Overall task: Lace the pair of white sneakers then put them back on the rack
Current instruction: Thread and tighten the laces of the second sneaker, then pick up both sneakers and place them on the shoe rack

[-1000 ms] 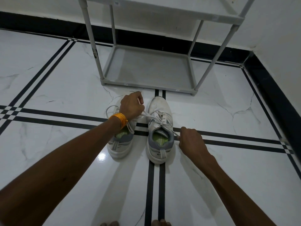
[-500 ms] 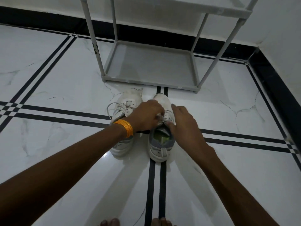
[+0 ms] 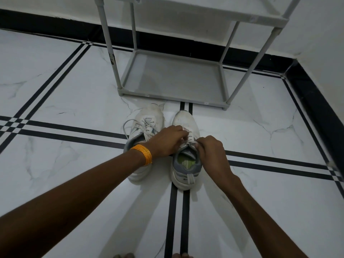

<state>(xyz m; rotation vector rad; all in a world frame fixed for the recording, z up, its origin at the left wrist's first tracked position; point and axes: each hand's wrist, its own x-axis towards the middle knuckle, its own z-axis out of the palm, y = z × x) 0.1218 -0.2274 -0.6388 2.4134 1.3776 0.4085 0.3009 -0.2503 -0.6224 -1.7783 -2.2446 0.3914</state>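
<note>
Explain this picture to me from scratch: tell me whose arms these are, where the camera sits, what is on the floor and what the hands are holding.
There is no machine here. A person wears a wide-angle camera on the head, so the one view looks forward and down along their own two bare arms.

On the white marble floor with black stripes stand two white sneakers, toes pointing away. The left sneaker has loose lace loops lying on top. The right sneaker is the one being worked on.

The left hand, with an orange bangle on its wrist, and the right hand meet over its tongue, each pinching its white lace. Whether a knot is formed there I cannot tell.

Just beyond the toes stands the grey rack, its bottom shelf bare.
</note>
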